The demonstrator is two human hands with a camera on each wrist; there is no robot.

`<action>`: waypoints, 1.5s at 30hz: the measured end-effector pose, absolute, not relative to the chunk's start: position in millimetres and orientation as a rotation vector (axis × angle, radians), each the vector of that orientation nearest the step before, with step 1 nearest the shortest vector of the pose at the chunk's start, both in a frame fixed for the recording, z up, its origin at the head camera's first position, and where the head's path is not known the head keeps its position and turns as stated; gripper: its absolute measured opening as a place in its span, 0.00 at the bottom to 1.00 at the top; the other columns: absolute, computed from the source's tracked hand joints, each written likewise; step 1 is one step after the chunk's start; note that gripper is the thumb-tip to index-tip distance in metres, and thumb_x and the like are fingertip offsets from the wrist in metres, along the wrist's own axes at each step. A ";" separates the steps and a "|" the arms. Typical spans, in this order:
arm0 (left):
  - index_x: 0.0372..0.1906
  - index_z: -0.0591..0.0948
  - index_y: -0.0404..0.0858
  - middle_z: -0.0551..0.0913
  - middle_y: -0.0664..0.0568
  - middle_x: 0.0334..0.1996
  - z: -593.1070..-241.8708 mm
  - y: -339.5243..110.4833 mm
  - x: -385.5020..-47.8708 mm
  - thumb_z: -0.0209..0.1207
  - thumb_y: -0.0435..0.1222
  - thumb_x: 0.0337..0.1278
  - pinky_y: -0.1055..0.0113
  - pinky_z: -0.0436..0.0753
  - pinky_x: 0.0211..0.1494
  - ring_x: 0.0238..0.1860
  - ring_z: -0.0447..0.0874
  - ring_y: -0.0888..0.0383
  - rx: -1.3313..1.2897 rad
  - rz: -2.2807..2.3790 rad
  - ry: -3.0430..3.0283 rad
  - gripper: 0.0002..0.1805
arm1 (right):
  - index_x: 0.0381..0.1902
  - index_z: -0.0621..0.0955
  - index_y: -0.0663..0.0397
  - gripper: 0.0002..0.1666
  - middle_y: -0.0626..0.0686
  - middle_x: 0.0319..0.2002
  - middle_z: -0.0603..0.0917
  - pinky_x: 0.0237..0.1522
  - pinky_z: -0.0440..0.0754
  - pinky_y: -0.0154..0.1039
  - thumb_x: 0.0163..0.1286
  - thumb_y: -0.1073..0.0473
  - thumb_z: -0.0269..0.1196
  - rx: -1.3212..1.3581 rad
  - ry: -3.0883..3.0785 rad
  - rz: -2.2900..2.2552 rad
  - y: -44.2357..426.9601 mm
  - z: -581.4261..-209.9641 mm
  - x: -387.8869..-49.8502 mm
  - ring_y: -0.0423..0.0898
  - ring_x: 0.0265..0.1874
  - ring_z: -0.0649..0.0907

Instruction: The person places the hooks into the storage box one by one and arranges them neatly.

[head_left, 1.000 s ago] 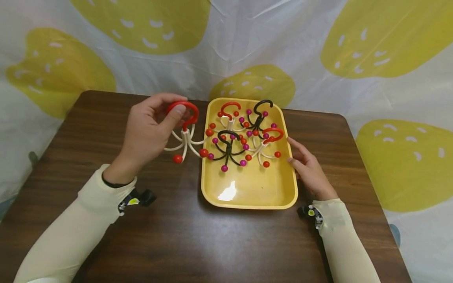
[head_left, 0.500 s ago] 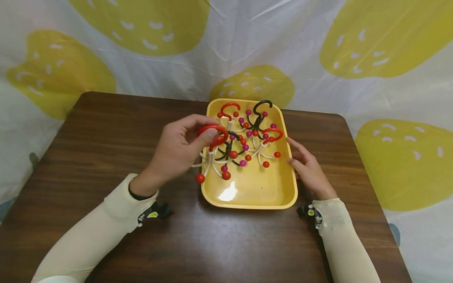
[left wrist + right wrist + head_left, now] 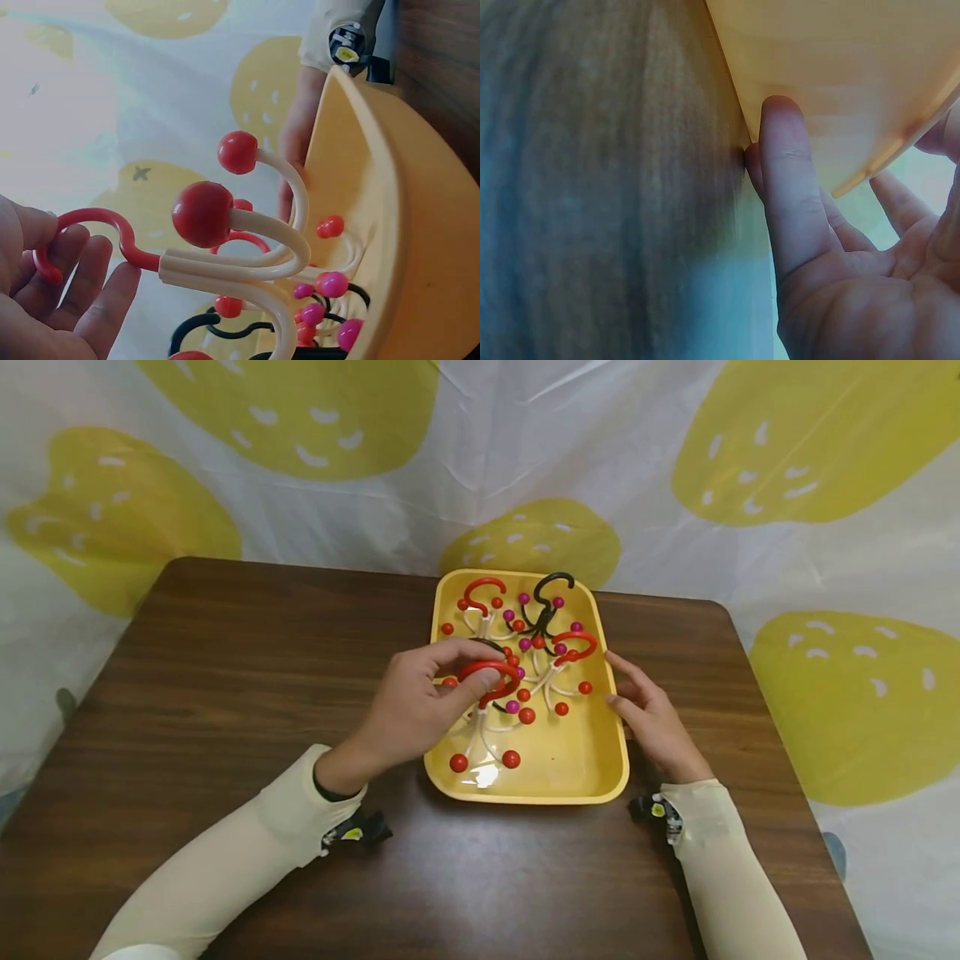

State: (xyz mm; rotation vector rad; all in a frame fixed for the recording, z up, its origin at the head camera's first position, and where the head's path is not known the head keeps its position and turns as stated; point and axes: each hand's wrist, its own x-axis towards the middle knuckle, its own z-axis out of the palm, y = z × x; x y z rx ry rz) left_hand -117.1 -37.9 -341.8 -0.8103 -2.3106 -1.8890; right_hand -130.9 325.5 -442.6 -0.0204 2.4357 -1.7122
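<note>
My left hand (image 3: 416,702) pinches the red hook of a hook hanger (image 3: 202,264) between thumb and fingers. Its curved cream arms end in red balls and hang over the front left part of a yellow tray (image 3: 551,777). Whether they touch the tray floor, I cannot tell. In the tray lie another red-and-cream hanger (image 3: 486,625) at the back left, one more red-and-cream hanger (image 3: 555,668) at the right, and a black hanger (image 3: 545,620) with magenta balls. A second black hanger (image 3: 487,645) is mostly hidden behind my left hand. My right hand (image 3: 660,722) touches the tray's right wall, fingers fairly straight.
The tray stands on a dark brown wooden table (image 3: 262,652), near its back edge. Behind and beside the table hangs a white curtain (image 3: 420,510) with big yellow shapes. Bare tabletop shows left of the tray and in front of it.
My left hand has carried the red-and-cream hanger rightward and toward me, from left of the tray to over its front left part. The right hand has stayed at the tray's right side.
</note>
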 end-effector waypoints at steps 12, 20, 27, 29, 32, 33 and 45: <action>0.52 0.89 0.39 0.91 0.50 0.47 -362.1 -25.9 -115.5 0.70 0.36 0.68 0.64 0.90 0.48 0.45 0.90 0.58 -0.821 -1.964 -2.367 0.11 | 0.85 0.61 0.35 0.38 0.73 0.62 0.76 0.36 0.92 0.41 0.82 0.61 0.55 -0.022 2.412 -1.723 325.1 -443.6 -131.4 0.43 0.39 0.90; 0.53 0.89 0.41 0.91 0.51 0.49 -377.8 -23.3 -116.8 0.69 0.38 0.70 0.68 0.88 0.43 0.45 0.88 0.59 -0.832 -1.952 -2.404 0.12 | 0.85 0.61 0.34 0.38 0.72 0.60 0.77 0.35 0.92 0.41 0.82 0.61 0.55 -0.003 2.435 -1.702 327.6 -444.7 -130.6 0.43 0.38 0.89; 0.53 0.89 0.40 0.90 0.50 0.50 -388.9 -22.0 -116.6 0.69 0.38 0.70 0.67 0.90 0.41 0.42 0.90 0.60 -0.826 -2.014 -2.418 0.12 | 0.85 0.61 0.34 0.39 0.72 0.61 0.76 0.35 0.92 0.42 0.82 0.61 0.55 0.009 2.420 -1.719 328.1 -444.5 -129.3 0.43 0.38 0.89; 0.53 0.89 0.41 0.90 0.51 0.49 -391.5 -21.9 -115.9 0.69 0.38 0.70 0.67 0.90 0.38 0.40 0.89 0.61 -0.831 -2.015 -2.428 0.12 | 0.84 0.61 0.35 0.39 0.72 0.61 0.76 0.35 0.92 0.42 0.81 0.62 0.55 0.008 2.422 -1.720 328.0 -443.4 -129.1 0.43 0.38 0.89; 0.54 0.89 0.41 0.91 0.52 0.49 -394.6 -21.9 -115.2 0.68 0.38 0.70 0.69 0.89 0.38 0.40 0.88 0.61 -0.841 -2.003 -2.441 0.12 | 0.84 0.61 0.35 0.38 0.72 0.62 0.76 0.35 0.92 0.41 0.81 0.61 0.55 0.008 2.426 -1.717 327.7 -441.9 -129.2 0.43 0.39 0.89; 0.54 0.89 0.41 0.91 0.52 0.49 -395.5 -21.8 -115.0 0.68 0.37 0.70 0.69 0.88 0.39 0.42 0.88 0.61 -0.843 -2.000 -2.445 0.12 | 0.85 0.61 0.34 0.38 0.73 0.62 0.76 0.35 0.92 0.41 0.81 0.61 0.55 0.008 2.428 -1.714 327.7 -441.5 -129.3 0.43 0.38 0.89; 0.54 0.89 0.39 0.92 0.53 0.51 -405.9 -22.8 -111.9 0.68 0.36 0.69 0.72 0.84 0.32 0.37 0.84 0.63 -0.867 -1.991 -2.450 0.12 | 0.84 0.61 0.34 0.38 0.73 0.62 0.77 0.35 0.92 0.41 0.82 0.61 0.55 0.013 2.427 -1.708 328.4 -442.5 -128.9 0.43 0.38 0.89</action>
